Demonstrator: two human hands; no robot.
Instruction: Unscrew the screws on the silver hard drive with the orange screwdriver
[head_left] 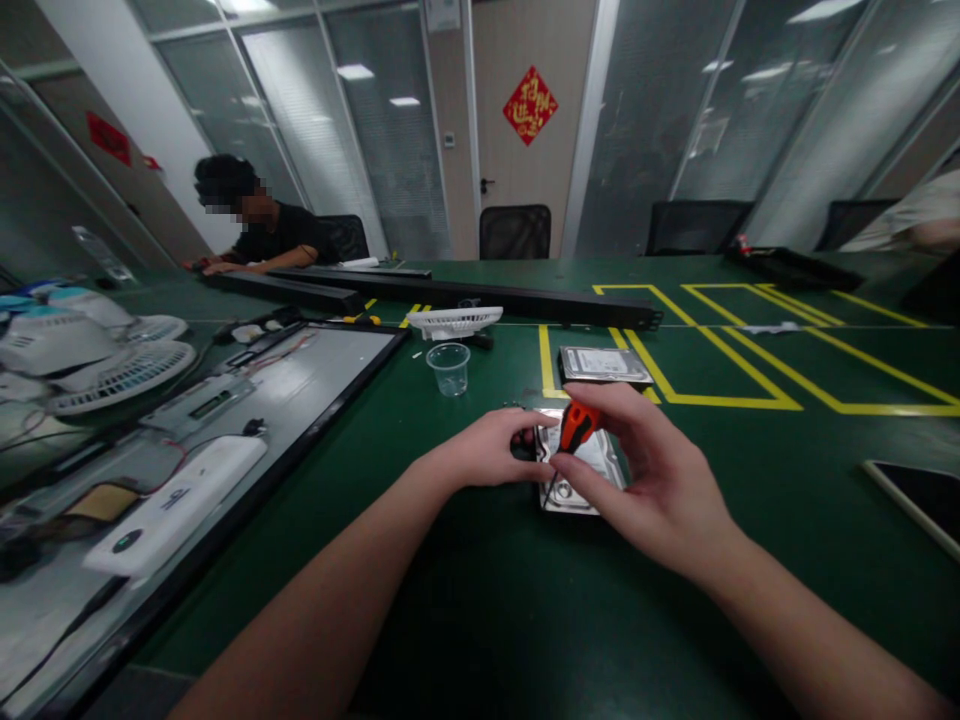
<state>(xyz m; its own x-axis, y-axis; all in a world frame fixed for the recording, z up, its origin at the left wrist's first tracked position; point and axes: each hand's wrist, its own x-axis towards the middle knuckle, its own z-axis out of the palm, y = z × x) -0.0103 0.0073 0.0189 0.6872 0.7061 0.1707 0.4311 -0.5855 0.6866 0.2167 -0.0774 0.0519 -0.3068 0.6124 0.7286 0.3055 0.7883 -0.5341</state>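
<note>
A silver hard drive [592, 470] lies on the green table [487, 600] in front of me. My right hand [645, 470] is closed round an orange-handled screwdriver [576, 425], whose tip points down at the drive. My left hand [491, 450] rests at the drive's left edge with its fingers curled against it, steadying it. A second hard drive [604, 364] lies flat a little farther back, beside yellow tape lines.
A clear plastic cup [449, 368] and a white fan grille [454, 321] stand beyond my hands. A long black bar [480, 293] crosses the table. At left lies an opened flat panel [225, 420] with boards and wires. Another person sits at the far left. A dark tablet [919, 495] lies at right.
</note>
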